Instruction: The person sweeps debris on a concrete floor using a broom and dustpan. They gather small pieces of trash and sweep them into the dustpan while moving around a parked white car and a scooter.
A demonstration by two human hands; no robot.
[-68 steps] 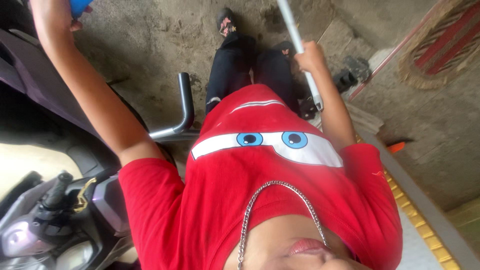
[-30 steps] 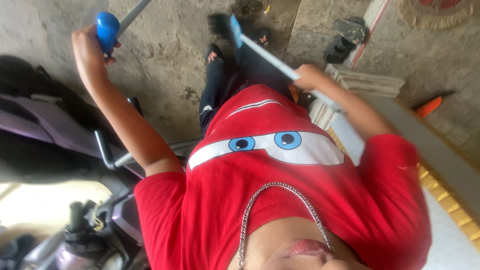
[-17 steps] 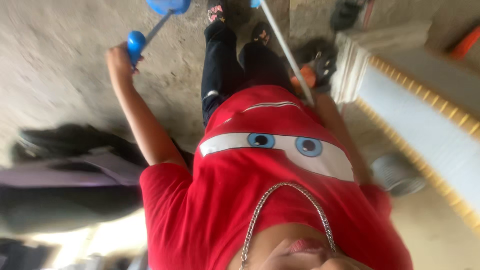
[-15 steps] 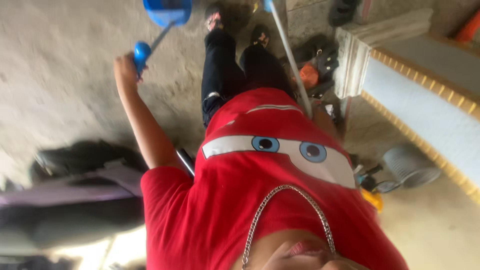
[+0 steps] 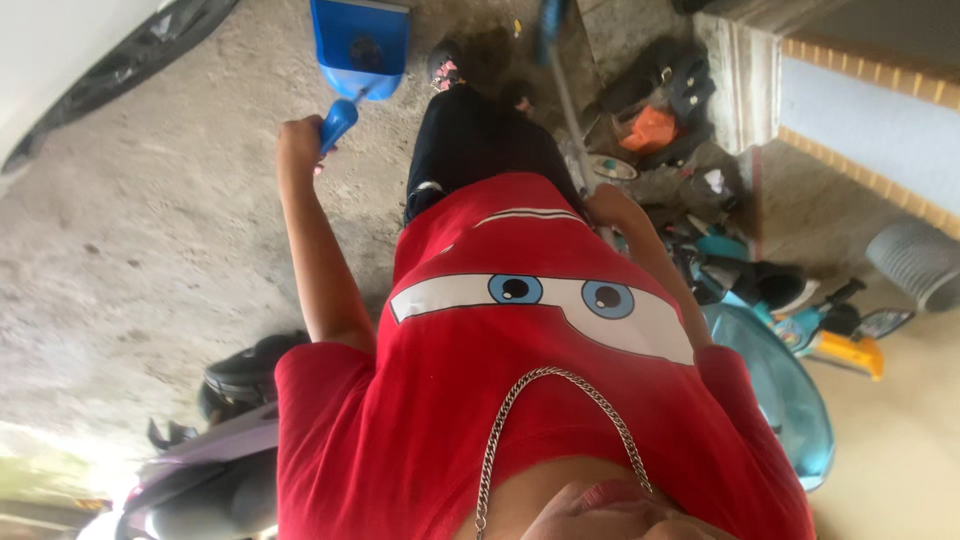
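Note:
My left hand (image 5: 298,147) is shut on the blue grip of a long-handled blue dustpan (image 5: 360,38). The pan rests on the concrete floor just ahead and left of my feet, with some dark dirt in it. My right hand (image 5: 603,204) is closed round the pale pole of a broom (image 5: 563,95). The pole runs up past my dark trousers to a blurred blue head at the top edge. My red shirt hides part of the right hand.
A scooter (image 5: 200,470) stands at the lower left and a car tyre (image 5: 130,50) at the top left. To the right lie black bags with something orange (image 5: 650,130), a teal toy ride-on (image 5: 775,390), a grey ribbed tub (image 5: 915,265) and a tiled step (image 5: 860,90).
My left arm has come down from a raised position, and the dustpan now sits on the floor. The view has swung away from the scooter, and the broom pole points forward.

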